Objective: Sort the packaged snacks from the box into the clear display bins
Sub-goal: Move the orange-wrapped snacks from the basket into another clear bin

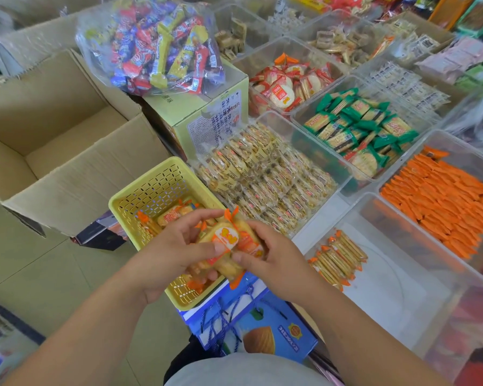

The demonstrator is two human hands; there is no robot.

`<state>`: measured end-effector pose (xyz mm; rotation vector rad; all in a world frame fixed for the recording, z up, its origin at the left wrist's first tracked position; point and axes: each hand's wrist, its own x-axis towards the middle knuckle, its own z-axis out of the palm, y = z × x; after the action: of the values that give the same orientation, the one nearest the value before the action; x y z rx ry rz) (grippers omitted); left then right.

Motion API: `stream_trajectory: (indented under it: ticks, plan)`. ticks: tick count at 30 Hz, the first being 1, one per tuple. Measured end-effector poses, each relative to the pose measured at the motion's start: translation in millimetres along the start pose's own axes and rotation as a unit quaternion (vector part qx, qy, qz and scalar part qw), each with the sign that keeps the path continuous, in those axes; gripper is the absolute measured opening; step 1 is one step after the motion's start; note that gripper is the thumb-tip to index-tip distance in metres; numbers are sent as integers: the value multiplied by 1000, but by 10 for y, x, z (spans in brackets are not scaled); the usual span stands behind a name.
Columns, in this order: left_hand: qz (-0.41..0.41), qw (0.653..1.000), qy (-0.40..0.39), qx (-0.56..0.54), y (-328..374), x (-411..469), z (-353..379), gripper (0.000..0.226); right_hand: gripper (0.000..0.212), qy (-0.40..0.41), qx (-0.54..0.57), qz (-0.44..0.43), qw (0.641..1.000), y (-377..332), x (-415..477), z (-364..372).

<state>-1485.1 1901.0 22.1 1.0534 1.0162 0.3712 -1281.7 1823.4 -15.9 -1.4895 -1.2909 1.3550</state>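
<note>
Head camera: left hand and right hand both grip a bunch of snacks over the yellow basket. The near bin holds only a few, so I think lots is left.

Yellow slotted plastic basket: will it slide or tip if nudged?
Yellow slotted plastic basket looks light, with few orange-wrapped snack packets inside, so likely slides easily. Perched on the blue printed carton, apparently overhanging, it may tip.

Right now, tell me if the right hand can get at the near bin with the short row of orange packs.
Probably yes. The bin is open-topped, just right of the right hand, with nothing between. That hand and the left hand both grip packs, though.
</note>
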Motion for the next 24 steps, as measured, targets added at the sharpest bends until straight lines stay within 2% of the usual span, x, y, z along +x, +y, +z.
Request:
stream_trajectory:
  ticks: [4, 8, 12, 16, 21, 24]
  plan:
    - [-3, 997, 46, -68, -111, 29, 169, 34, 28, 57, 38, 56, 996, 60, -90, -48]
    - [23, 990, 104, -92, -183, 65, 347, 20, 16, 44, 41, 92, 994, 51, -163, -17]
    - [48, 991, 91, -88, -184, 106, 442, 19, 14, 89, 75, 128, 985, 2, -186, 37]
    - [69, 991, 74, -84, -147, 134, 462, 34, 13, 138, 88, 125, 979, 0, -197, 38]
    - [119, 986, 76, -88, -134, 166, 561, 19, 29, 88, 152, 115, 978, -4, -247, 30]
    - [136, 984, 62, -94, -146, 183, 656, 24, 36, 67, 148, 92, 982, 6, -280, 12]
